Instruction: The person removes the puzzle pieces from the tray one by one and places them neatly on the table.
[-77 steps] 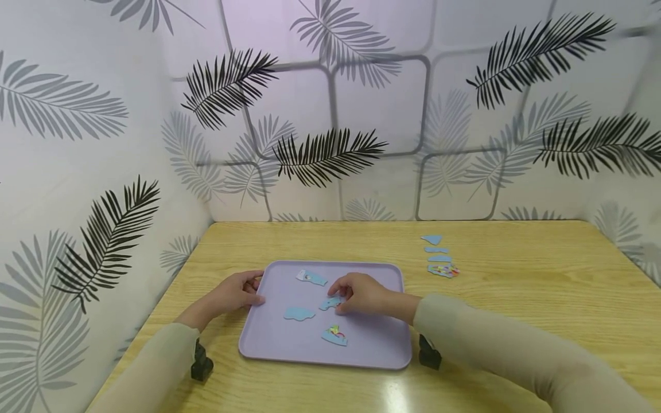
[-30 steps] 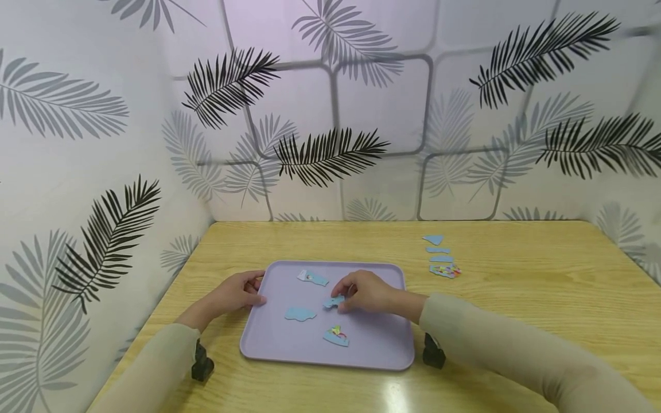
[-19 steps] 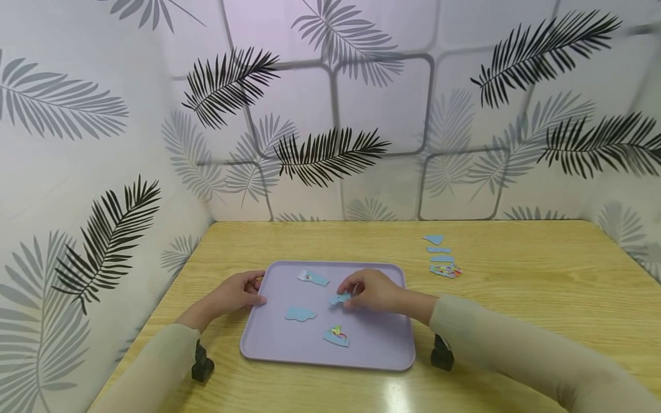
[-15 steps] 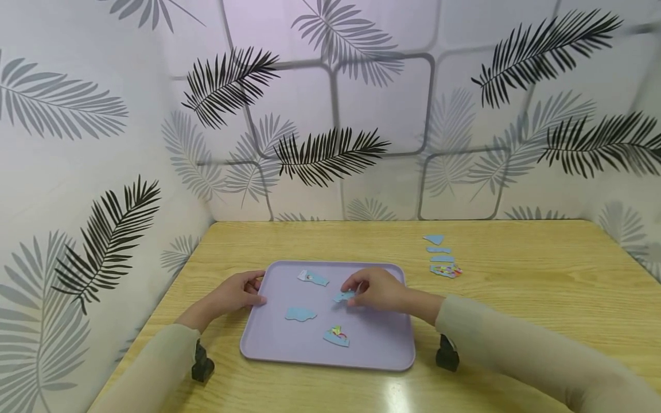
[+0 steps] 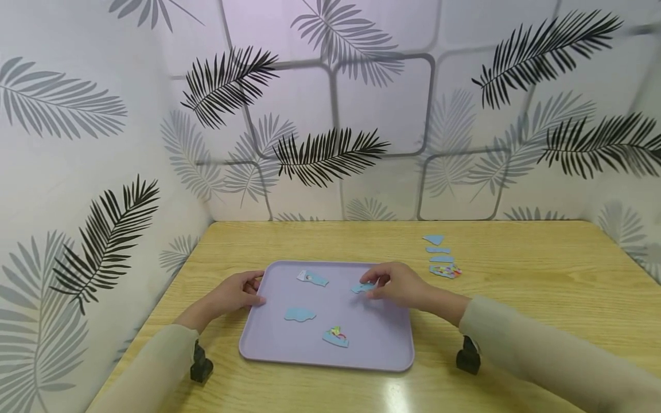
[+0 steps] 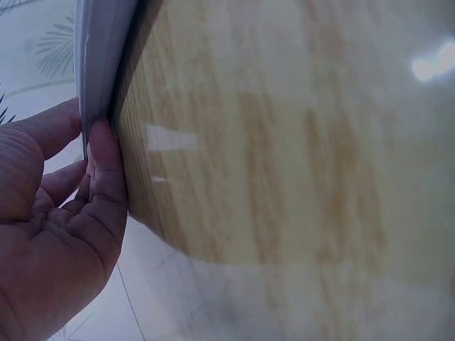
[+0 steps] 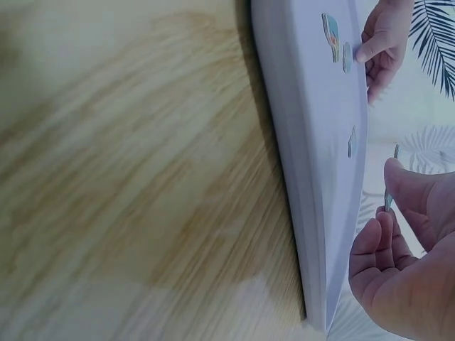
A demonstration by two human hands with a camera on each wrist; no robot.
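A lavender tray (image 5: pixel 325 361) lies on the wooden table. My left hand (image 5: pixel 234 295) grips its left rim, thumb over the edge and fingers at the outer side; the left wrist view shows the left hand (image 6: pixel 67 213) pinching the rim (image 6: pixel 103 64). Over the tray's right part, my right hand (image 5: pixel 400 285) pinches a small light-blue piece (image 5: pixel 361 287) between thumb and fingers. In the right wrist view this piece (image 7: pixel 387 199) is seen edge-on, raised off the tray, in the right hand (image 7: pixel 412 263). Three pieces lie on the tray: one at the back (image 5: pixel 312 279), one plain blue (image 5: pixel 299 314), one multicoloured (image 5: pixel 335 337).
Beyond the tray's back right corner, several pieces stand in a column on the table (image 5: pixel 516 298): a triangle (image 5: pixel 434 239), two narrow strips, and a colourful one (image 5: pixel 445 271). A leaf-patterned wall covering (image 5: pixel 382 189) borders the table at the back and left.
My right hand has lifted the light-blue piece and moved with it to the right and slightly back over the tray. The left hand has stayed on the rim.
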